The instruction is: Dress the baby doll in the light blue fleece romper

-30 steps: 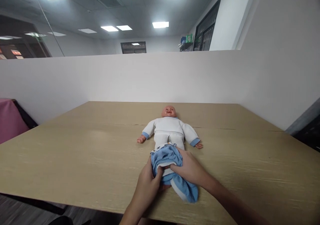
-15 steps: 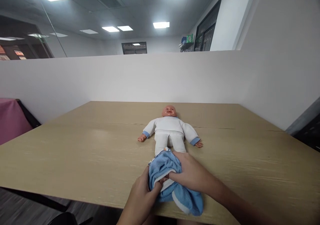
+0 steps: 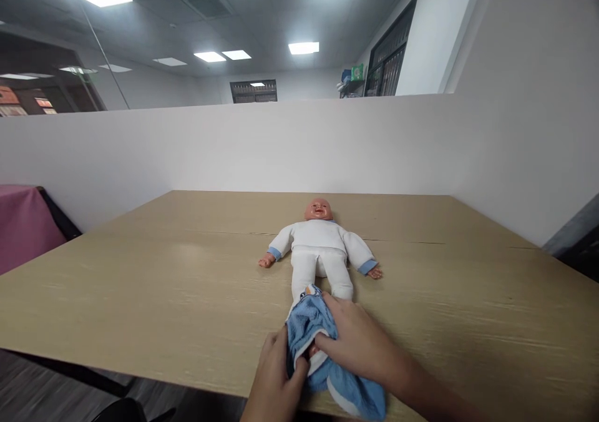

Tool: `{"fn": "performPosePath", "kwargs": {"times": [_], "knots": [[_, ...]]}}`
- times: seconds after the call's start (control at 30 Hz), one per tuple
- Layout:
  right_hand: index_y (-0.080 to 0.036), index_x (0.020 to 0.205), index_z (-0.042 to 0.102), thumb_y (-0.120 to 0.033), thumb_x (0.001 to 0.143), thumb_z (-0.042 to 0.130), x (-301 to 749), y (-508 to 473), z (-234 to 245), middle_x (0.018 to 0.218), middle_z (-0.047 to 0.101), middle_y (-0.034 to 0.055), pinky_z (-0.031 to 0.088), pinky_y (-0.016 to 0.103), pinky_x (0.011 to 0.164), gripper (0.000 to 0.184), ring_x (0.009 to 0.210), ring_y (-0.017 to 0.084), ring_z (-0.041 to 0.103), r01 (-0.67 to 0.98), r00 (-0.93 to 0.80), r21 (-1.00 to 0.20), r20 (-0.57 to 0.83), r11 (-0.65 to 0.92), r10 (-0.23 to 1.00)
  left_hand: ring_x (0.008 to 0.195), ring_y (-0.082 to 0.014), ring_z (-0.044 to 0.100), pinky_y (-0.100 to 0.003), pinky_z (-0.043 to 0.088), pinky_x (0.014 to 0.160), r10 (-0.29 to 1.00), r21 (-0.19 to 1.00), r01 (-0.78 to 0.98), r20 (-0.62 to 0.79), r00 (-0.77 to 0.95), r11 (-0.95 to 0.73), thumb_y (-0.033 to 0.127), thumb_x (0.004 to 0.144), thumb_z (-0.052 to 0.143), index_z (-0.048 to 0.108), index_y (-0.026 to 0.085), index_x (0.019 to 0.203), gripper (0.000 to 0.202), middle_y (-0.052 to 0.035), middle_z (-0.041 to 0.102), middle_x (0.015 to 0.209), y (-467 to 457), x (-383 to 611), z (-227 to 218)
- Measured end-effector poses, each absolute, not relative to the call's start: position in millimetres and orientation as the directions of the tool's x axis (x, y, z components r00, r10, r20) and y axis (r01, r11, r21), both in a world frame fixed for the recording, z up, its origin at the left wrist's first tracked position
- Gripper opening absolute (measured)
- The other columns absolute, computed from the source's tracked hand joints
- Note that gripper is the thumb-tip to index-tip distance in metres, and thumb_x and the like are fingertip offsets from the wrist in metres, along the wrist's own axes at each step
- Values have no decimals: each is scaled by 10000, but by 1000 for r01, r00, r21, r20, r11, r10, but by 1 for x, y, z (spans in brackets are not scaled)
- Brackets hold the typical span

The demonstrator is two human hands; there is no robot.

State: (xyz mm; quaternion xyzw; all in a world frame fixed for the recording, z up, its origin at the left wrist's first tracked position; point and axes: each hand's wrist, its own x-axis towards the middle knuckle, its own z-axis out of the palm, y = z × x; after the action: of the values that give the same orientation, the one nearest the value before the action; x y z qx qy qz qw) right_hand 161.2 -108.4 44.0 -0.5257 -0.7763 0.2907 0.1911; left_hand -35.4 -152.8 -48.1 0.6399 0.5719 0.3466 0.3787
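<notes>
The doll (image 3: 319, 238) lies on its back on the desk (image 3: 140, 297), head away from the person, in a white top and trousers with blue cuffs. At the doll's lower legs, a blue towelling garment (image 3: 309, 319) with white trim is bunched around them, hiding the feet. The left hand (image 3: 277, 372), on the doll's foot end, grips the garment's left edge, its thumb along the white-trimmed opening. The right hand (image 3: 358, 341) grips the opposite edge, fingers (image 3: 330, 303) on top just below the doll's knees and thumb at the opening, so the bunched cloth sits between both sets of fingers. Something pinkish shows inside the opening; whether it is a doll's foot cannot be told. Loose blue cloth spreads beyond the doll's feet, toward the person.
</notes>
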Motion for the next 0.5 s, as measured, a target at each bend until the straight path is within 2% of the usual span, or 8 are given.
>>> {"fn": "performPosePath", "kwargs": {"times": [0.1, 0.2, 0.27, 0.37, 0.5], "knots": [[-231, 1046, 666, -225, 775, 677, 168, -104, 44, 1069, 765, 71, 514, 377, 857, 271, 984, 284, 714, 585, -387, -762, 39, 277, 921, 1416, -370, 539, -503, 393, 1214, 998, 955, 293, 47, 36, -55, 461, 961, 569, 515, 109, 1464, 617, -224, 601, 1477, -153, -32, -51], [-235, 1132, 676, -191, 749, 718, 173, -99, 41, 1104, 778, 58, 542, 385, 904, 387, 1033, 289, 726, 460, -381, -856, 49, 235, 923, 1317, -322, 605, -436, 464, 1139, 992, 981, 146, 126, -10, -124, 503, 1001, 570, 526, 169, 1383, 510, -166, 655, 1383, -152, -28, -45], [-236, 1206, 678, -185, 738, 757, 175, -96, 39, 1130, 787, 55, 558, 383, 915, 477, 1045, 296, 736, 368, -386, -906, 55, 209, 921, 1271, -297, 617, -410, 478, 1100, 982, 976, 128, 181, -45, -174, 496, 1020, 566, 501, 190, 1360, 462, -143, 662, 1334, -150, -26, -39], [-223, 1165, 709, -147, 723, 763, 176, -89, 33, 1066, 799, 44, 574, 369, 873, 452, 995, 303, 744, 299, -405, -928, 86, 221, 910, 1265, -284, 599, -413, 455, 1104, 964, 959, 159, 251, -84, -235, 481, 1038, 552, 471, 189, 1363, 444, -147, 629, 1352, -141, -27, -28], [-202, 1190, 726, -127, 724, 752, 182, -71, 23, 1085, 807, 43, 577, 370, 886, 473, 1005, 313, 743, 266, -439, -933, 108, 244, 892, 1264, -267, 576, -404, 427, 1119, 968, 959, 128, 251, 19, -251, 471, 1056, 540, 527, 188, 1310, 380, -131, 614, 1348, -126, -34, -13]]}}
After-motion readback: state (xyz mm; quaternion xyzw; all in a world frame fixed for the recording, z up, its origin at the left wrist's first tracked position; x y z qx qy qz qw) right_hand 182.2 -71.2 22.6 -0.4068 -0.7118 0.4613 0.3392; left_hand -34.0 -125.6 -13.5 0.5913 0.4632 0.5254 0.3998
